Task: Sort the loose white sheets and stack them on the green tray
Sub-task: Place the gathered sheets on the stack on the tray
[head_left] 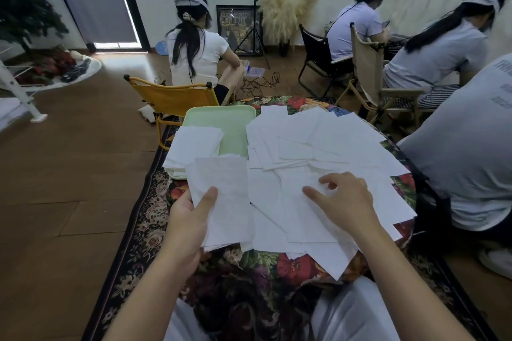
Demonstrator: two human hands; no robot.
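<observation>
Here left hand (191, 219) grips sheets (221, 196) beside green tray (221, 119)

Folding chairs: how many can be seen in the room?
3: a yellow chair behind the green tray, a black chair near the pampas grass, a beige chair beside it. Others may be hidden.

A table covered with a flowered cloth (299, 266) carries the things. The green tray (230, 124) lies at its far left corner, and loose white sheets (327, 147) are spread from the tray to the right edge.
</observation>
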